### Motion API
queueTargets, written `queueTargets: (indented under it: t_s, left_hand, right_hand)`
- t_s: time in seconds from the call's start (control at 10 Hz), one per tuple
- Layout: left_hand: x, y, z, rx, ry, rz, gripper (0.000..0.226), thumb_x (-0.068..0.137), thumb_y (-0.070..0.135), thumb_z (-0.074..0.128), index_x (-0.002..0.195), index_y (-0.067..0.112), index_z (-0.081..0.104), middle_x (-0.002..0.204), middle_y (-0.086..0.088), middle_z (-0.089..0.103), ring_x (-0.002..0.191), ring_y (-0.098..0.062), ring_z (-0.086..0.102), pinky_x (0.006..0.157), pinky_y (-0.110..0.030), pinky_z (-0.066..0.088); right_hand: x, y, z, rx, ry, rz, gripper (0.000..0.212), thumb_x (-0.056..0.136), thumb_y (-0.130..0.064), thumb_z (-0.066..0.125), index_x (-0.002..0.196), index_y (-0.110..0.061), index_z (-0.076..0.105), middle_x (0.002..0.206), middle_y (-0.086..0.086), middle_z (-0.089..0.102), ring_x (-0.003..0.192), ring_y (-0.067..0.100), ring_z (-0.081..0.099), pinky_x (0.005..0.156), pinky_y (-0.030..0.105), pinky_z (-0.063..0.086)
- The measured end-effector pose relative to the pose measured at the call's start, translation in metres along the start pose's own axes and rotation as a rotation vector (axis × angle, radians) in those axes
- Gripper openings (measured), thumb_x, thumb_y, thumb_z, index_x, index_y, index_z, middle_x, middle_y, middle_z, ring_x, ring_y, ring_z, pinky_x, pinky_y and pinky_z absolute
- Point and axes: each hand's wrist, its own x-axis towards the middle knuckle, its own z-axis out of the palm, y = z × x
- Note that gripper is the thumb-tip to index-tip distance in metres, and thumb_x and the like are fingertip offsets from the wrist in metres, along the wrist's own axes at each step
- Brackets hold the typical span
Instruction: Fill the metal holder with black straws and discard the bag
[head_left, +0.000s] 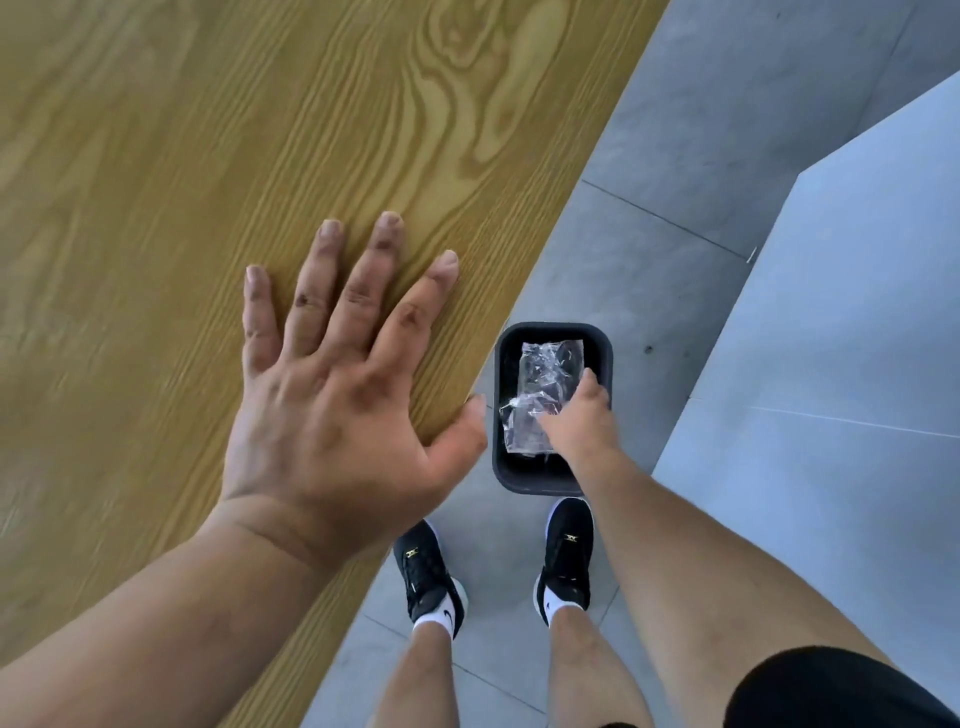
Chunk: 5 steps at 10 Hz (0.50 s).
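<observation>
A crumpled clear plastic bag (540, 395) hangs over the mouth of a small black bin (501, 374) that stands on the floor beside the table. My right hand (579, 421) reaches down over the bin and its fingertips pinch the bag's near edge. My left hand (343, 374) lies flat on the wooden tabletop (208, 130) with its fingers spread, its thumb at the table's edge, holding nothing. The metal holder and the black straws are out of view.
The grey tiled floor (675, 260) runs along the table's right edge. A pale grey wall or panel (857, 338) rises at the right. My two feet in black shoes (426, 571) stand just behind the bin.
</observation>
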Motion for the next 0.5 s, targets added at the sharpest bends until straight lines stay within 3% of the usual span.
queueTargets:
  t_s: [0.3, 0.5]
  left_hand:
    - [0.0, 0.0, -0.002, 0.013, -0.025, -0.008, 0.093, 0.083, 0.071, 0.053, 0.165, 0.036, 0.026, 0.178, 0.002, 0.012, 0.165, -0.027, 0.001, 0.127, -0.067, 0.004]
    - [-0.002, 0.002, -0.007, 0.018, -0.058, -0.021, 0.091, 0.088, 0.075, 0.045, 0.166, 0.036, 0.022, 0.179, 0.002, 0.007, 0.164, -0.025, -0.005, 0.128, -0.065, 0.0]
  right_hand:
    - [-0.044, 0.002, -0.037, -0.07, -0.034, -0.128, 0.089, 0.095, -0.044, 0.071, 0.165, -0.013, 0.026, 0.162, 0.016, 0.043, 0.146, 0.036, 0.044, 0.119, 0.043, 0.036]
    - [-0.112, -0.009, -0.108, -0.219, 0.058, -0.303, 0.092, 0.097, -0.066, 0.054, 0.168, -0.02, 0.019, 0.172, 0.009, 0.03, 0.159, 0.031, 0.024, 0.129, 0.047, 0.025]
